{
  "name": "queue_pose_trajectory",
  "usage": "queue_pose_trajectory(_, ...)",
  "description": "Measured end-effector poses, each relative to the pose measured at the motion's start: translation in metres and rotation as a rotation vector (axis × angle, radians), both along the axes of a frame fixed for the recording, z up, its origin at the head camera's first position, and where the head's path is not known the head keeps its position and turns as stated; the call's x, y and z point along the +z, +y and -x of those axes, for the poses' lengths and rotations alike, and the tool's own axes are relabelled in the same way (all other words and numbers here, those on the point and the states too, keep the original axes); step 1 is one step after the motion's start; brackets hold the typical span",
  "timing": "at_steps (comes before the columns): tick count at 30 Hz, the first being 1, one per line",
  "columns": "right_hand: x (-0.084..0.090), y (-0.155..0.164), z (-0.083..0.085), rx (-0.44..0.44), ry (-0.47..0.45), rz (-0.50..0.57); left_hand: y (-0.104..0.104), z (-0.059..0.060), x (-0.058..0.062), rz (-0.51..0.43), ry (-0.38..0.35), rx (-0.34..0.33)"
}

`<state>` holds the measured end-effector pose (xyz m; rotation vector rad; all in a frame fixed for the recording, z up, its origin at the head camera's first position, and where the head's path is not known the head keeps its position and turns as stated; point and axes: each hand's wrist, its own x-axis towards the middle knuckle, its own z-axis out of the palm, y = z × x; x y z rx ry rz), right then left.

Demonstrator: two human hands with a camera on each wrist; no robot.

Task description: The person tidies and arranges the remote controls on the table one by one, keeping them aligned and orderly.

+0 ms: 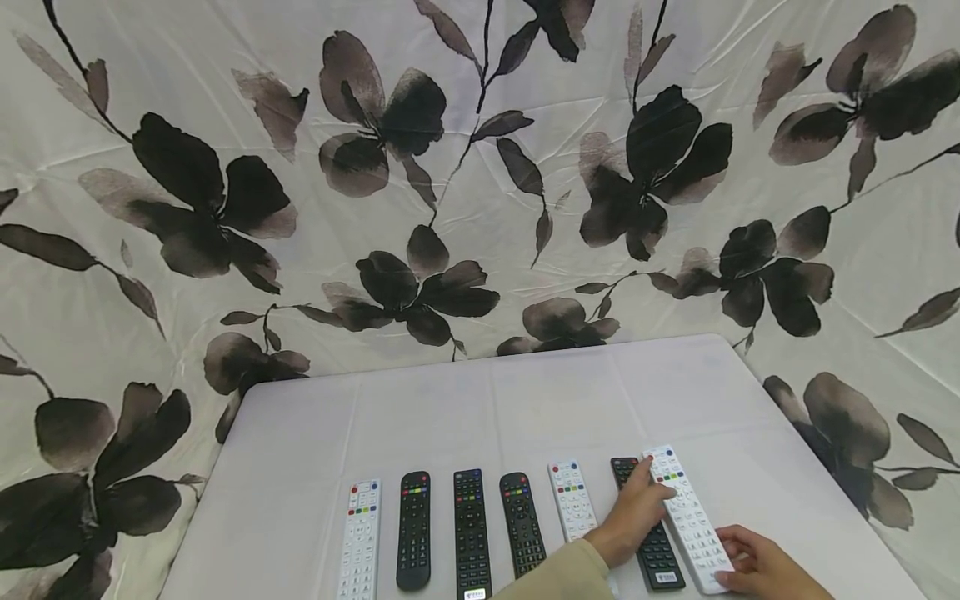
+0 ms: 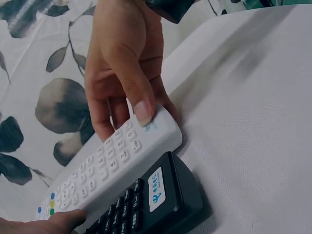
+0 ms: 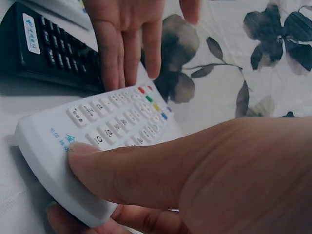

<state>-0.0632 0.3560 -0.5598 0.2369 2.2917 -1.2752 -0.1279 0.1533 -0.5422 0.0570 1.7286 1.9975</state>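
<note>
Remotes lay in a row on the desk [image 1: 300, 467]: five stood in line, and a black remote [image 1: 652, 533] lay just left of the white remote [image 1: 686, 517] at the right end. The right hand [image 1: 757, 567] pinched that white remote's near end, thumb on top and fingers beneath. The left hand [image 1: 633, 512] rested straight fingers on its far end, above the black remote. Judging by its angled lie, the last remote was in place but not yet squared up and let go; the others looked settled.
</note>
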Motion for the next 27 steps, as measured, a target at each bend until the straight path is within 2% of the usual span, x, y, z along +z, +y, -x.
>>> queue_pose_trajectory(6,0.001,-0.004,0.001,0.0,0.03,-0.084,0.006,-0.002,0.004,0.07,0.015,-0.027)
queue_pose_trajectory(11,0.001,-0.006,0.004,-0.03,0.011,-0.146,0.004,-0.003,0.005,0.103,0.017,-0.062)
queue_pose_trajectory(22,0.008,-0.004,0.005,-0.022,0.008,-0.241,-0.017,-0.006,0.003,-0.012,0.024,-0.158)
queue_pose_trajectory(24,0.011,-0.003,0.006,-0.023,0.014,-0.255,-0.022,0.0,-0.009,-0.035,0.02,-0.181)
queue_pose_trajectory(27,0.015,-0.001,0.009,-0.018,0.042,-0.277,-0.027,0.015,-0.047,-0.109,0.013,-0.183)
